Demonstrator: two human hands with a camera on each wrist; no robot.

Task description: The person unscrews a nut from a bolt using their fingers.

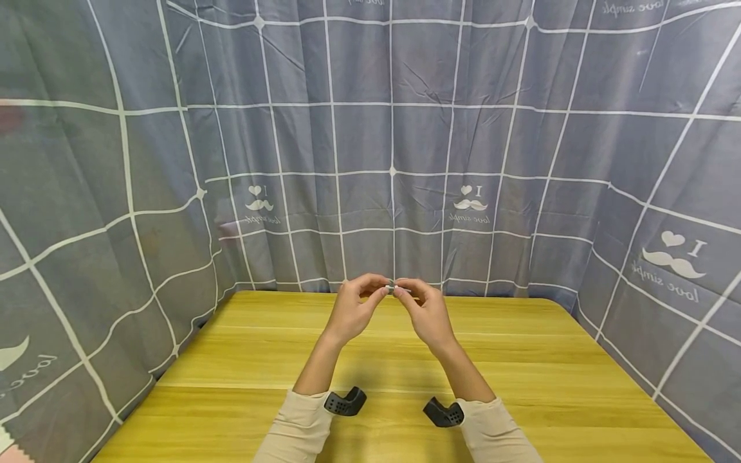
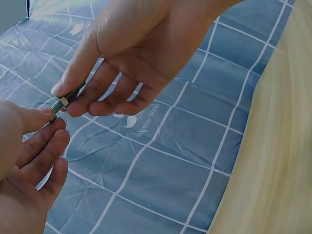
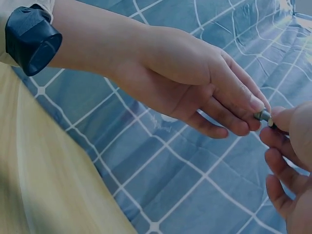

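Both hands meet above the far part of the table, with a small metal bolt (image 1: 391,287) between their fingertips. My left hand (image 1: 352,312) pinches one end of it between thumb and forefinger. A silvery threaded stretch of the bolt (image 2: 57,106) shows between the hands in the left wrist view, with a nut (image 2: 64,101) beside the right fingertips. My right hand (image 1: 429,316) pinches the bolt at the nut's side, where a darker length runs under the thumb. Fingers hide both ends of the bolt (image 3: 263,116) in the right wrist view.
A yellow wood-grain table (image 1: 243,366) lies beneath the hands. Grey-blue curtains (image 1: 359,141) with white grid lines hang behind it and along both sides. Each sleeve cuff carries a black wrist mount (image 1: 345,402).
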